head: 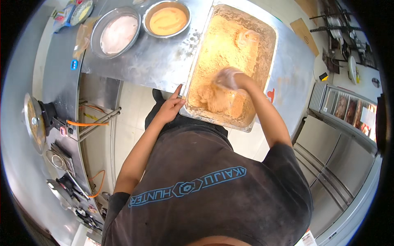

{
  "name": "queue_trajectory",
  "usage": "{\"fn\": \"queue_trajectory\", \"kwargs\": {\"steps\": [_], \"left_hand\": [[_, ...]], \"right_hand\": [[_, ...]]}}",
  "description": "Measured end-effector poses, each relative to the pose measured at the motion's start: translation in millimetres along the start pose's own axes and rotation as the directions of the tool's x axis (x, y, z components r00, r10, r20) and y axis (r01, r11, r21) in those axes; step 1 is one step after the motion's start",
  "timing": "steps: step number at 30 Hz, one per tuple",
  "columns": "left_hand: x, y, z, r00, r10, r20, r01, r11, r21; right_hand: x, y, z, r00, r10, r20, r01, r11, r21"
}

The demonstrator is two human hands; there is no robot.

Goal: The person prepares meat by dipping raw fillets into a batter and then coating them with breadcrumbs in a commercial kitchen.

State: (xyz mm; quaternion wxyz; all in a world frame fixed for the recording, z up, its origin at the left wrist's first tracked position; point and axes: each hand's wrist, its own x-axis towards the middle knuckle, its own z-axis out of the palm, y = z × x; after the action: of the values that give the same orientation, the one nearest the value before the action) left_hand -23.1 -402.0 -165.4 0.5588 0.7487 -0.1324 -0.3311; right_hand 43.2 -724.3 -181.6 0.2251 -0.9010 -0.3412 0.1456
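Observation:
A large rectangular metal tray (188, 77) holds yellow-orange breading crumbs (215, 40). My left hand (170, 107) rests at the tray's near left corner, fingertips against its rim, the index finger extended. Over the crumbs, inside the tray, is my right hand (227, 78), blurred by motion and in what looks like a thin clear glove. Just below it lies a blurred crumb-covered piece or heap (215, 98); whether the fingers hold any of it cannot be told. Another coated lump (247, 38) sits near the tray's far right part.
On the steel table (138, 70) stand a metal bowl of orange batter (168, 21) and a bowl of pale pink liquid (119, 34). A left-hand counter carries a blue timer (74, 64) and a lidded pan (34, 121). A glass-topped refrigerated display (347, 107) stands at right.

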Motion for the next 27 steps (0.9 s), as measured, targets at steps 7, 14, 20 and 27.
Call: {"fn": "queue_trajectory", "kwargs": {"steps": [7, 14, 20, 27], "left_hand": [[15.6, -5.2, 6.0, 0.996, 0.087, 0.005, -0.087, 0.995, 0.039], [5.6, -8.1, 2.4, 0.997, 0.064, -0.039, -0.065, 0.997, -0.039], [6.7, -4.2, 0.6, 0.999, 0.049, -0.006, -0.049, 0.998, -0.035], [7.4, -14.7, -0.5, 0.998, 0.056, 0.006, -0.056, 0.997, -0.060]], "right_hand": [[-25.8, 150.0, 47.2, 0.660, 0.720, 0.212, -0.684, 0.462, 0.564], [36.5, -11.1, 42.2, 0.613, 0.354, 0.707, -0.783, 0.396, 0.481], [16.9, -71.1, -41.6, 0.703, 0.246, 0.667, -0.622, 0.666, 0.411], [-61.6, -85.3, -32.6, 0.816, 0.495, 0.296, -0.558, 0.810, 0.183]]}}
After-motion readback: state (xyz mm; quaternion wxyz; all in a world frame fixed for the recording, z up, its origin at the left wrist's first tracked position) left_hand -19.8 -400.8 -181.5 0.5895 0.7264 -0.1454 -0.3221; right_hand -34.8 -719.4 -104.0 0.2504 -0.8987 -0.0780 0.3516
